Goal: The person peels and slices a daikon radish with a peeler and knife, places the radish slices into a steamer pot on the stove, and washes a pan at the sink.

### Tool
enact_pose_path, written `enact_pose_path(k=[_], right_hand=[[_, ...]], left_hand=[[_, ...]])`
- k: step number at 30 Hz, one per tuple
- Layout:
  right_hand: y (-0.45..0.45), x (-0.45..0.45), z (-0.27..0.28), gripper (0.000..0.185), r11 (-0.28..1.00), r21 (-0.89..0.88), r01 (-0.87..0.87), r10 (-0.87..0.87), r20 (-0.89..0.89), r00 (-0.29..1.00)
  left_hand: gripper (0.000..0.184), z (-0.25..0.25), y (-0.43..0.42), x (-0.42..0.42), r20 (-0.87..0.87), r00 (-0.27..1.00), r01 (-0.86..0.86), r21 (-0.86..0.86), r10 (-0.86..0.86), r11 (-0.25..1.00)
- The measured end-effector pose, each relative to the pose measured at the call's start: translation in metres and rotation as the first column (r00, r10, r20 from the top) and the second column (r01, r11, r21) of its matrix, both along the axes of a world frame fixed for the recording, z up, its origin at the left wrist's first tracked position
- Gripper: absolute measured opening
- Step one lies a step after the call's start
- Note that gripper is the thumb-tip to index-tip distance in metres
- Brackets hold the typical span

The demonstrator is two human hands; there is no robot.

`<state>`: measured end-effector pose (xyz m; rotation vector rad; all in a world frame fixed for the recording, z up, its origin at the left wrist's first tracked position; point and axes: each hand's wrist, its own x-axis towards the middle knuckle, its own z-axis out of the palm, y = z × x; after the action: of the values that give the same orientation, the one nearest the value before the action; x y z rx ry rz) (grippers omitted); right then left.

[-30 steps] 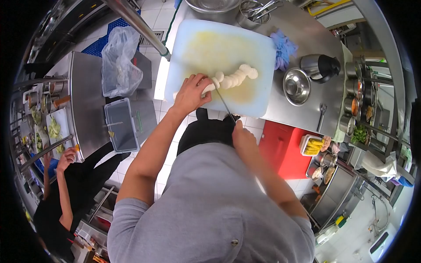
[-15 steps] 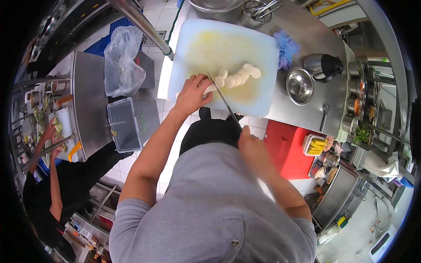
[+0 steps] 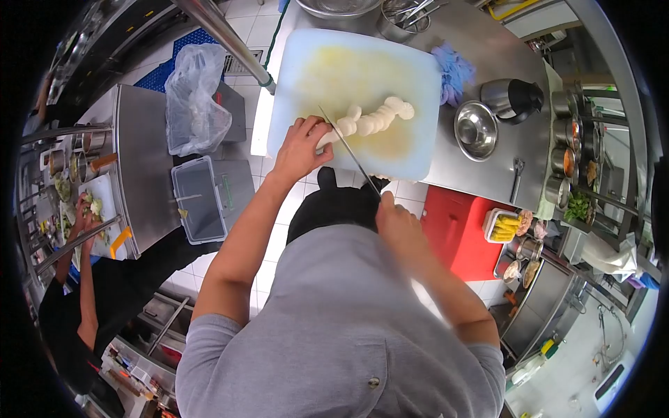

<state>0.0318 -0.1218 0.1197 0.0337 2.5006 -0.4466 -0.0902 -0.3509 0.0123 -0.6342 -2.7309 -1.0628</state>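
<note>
My left hand (image 3: 304, 148) is closed over the uncut end of a white log-shaped food (image 3: 326, 140), fingertips bent close to the blade. I cannot tell exactly what food it is. A long kitchen knife (image 3: 358, 161) is gripped in my right hand (image 3: 396, 221), its blade slanting across the log just right of my left fingers. Several round white slices (image 3: 376, 121) lie overlapped in a row to the right of the blade. All of this rests on a white cutting board (image 3: 334, 76) with yellowish stains.
Right of the board are a crumpled blue cloth (image 3: 453, 73), a steel bowl (image 3: 476, 131) and a steel jug (image 3: 507, 99). Utensils stand in a steel pot (image 3: 404, 21). A metal post (image 3: 230, 45) rises at left. A co-worker's hands (image 3: 85, 219) work at another board.
The knife tip has shifted slightly left, and my left hand has edged left along the log. Another slice-like piece now sits right of the blade.
</note>
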Motion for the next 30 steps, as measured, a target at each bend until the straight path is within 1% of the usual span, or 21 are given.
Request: enact_pose_path(k=[3, 5, 6, 7, 9, 11, 12, 14, 16, 18, 20, 21, 22, 25, 27, 29, 30], right_hand=[[0.0, 0.005, -0.006, 0.015, 1.0, 0.018, -0.024, 0.024, 0.008, 1.0], [-0.001, 0.01, -0.026, 0.016, 0.998, -0.03, 0.046, -0.046, 0.012, 0.999], [-0.002, 0.013, -0.043, 0.016, 0.999, -0.029, 0.042, -0.042, 0.017, 0.999], [-0.004, 0.012, -0.063, 0.016, 0.999, -0.033, 0.028, -0.029, -0.015, 0.999], [-0.006, -0.002, -0.072, 0.016, 0.999, -0.043, 0.003, -0.006, -0.062, 0.998], [-0.007, -0.012, -0.057, 0.017, 0.997, -0.032, 0.066, -0.065, 0.02, 0.998], [-0.006, -0.013, -0.046, 0.017, 0.997, -0.036, 0.071, -0.071, 0.016, 0.997], [-0.004, -0.011, -0.023, 0.016, 0.998, -0.064, 0.003, -0.005, -0.028, 1.0], [-0.005, -0.005, -0.009, 0.016, 0.999, -0.033, -0.013, 0.012, -0.034, 0.999], [-0.005, 0.002, -0.004, 0.016, 0.999, -0.003, -0.034, 0.033, -0.043, 0.999], [-0.004, 0.006, -0.004, 0.015, 1.0, -0.024, -0.005, 0.004, -0.016, 1.0], [-0.005, 0.007, -0.01, 0.015, 1.0, -0.023, -0.009, 0.008, -0.013, 1.0], [-0.004, 0.009, -0.024, 0.015, 1.0, -0.027, -0.009, 0.008, -0.046, 0.999], [-0.004, 0.011, -0.078, 0.015, 0.999, -0.036, -0.023, 0.019, -0.109, 0.994], [-0.002, -0.002, -0.086, 0.015, 0.998, -0.048, -0.042, 0.034, -0.166, 0.986], [0.009, -0.01, -0.074, 0.016, 0.964, -0.263, -0.049, -0.008, -0.21, 0.978], [0.009, -0.013, -0.067, 0.016, 0.963, -0.264, -0.047, -0.012, -0.217, 0.976]], left_hand=[[0.036, 0.002, 0.001, 0.002, 0.006, 1.0, -0.005, 0.001, 0.005, 1.0], [0.035, 0.0, 0.001, 0.001, -0.004, 1.0, -0.01, 0.002, 0.01, 1.0], [0.035, -0.001, 0.001, 0.002, -0.017, 1.0, -0.013, 0.0, 0.013, 1.0], [0.035, -0.002, 0.001, 0.005, -0.016, 1.0, -0.017, 0.0, 0.017, 1.0], [0.036, -0.002, 0.0, 0.004, -0.011, 1.0, -0.024, 0.021, 0.024, 1.0], [0.035, 0.002, -0.003, 0.006, -0.012, 0.999, -0.031, 0.003, 0.031, 1.0], [0.034, 0.003, -0.003, 0.006, -0.009, 1.0, -0.03, -0.002, 0.03, 1.0], [0.034, 0.005, -0.004, 0.006, -0.017, 1.0, -0.017, -0.002, 0.017, 1.0], [0.034, 0.004, -0.003, 0.009, -0.013, 1.0, -0.012, 0.004, 0.012, 1.0], [0.036, -0.001, -0.003, 0.008, -0.006, 1.0, -0.028, 0.016, 0.028, 0.999], [0.036, 0.0, -0.002, 0.009, 0.005, 0.999, -0.032, 0.024, 0.032, 0.999], [0.036, -0.001, -0.003, 0.01, 0.015, 0.999, -0.033, 0.03, 0.032, 0.999], [0.036, -0.002, -0.003, 0.009, 0.018, 0.999, -0.036, 0.03, 0.035, 0.999], [0.039, -0.003, -0.004, 0.011, -0.005, 1.0, -0.024, 0.042, 0.024, 0.999], [0.04, 0.007, -0.009, 0.014, 0.016, 1.0, -0.011, -0.06, 0.012, 0.998], [0.04, 0.01, -0.017, 0.019, 0.004, 1.0, -0.009, -0.096, 0.01, 0.995], [0.04, 0.008, -0.019, 0.019, -0.002, 1.0, -0.013, -0.123, 0.013, 0.992]])
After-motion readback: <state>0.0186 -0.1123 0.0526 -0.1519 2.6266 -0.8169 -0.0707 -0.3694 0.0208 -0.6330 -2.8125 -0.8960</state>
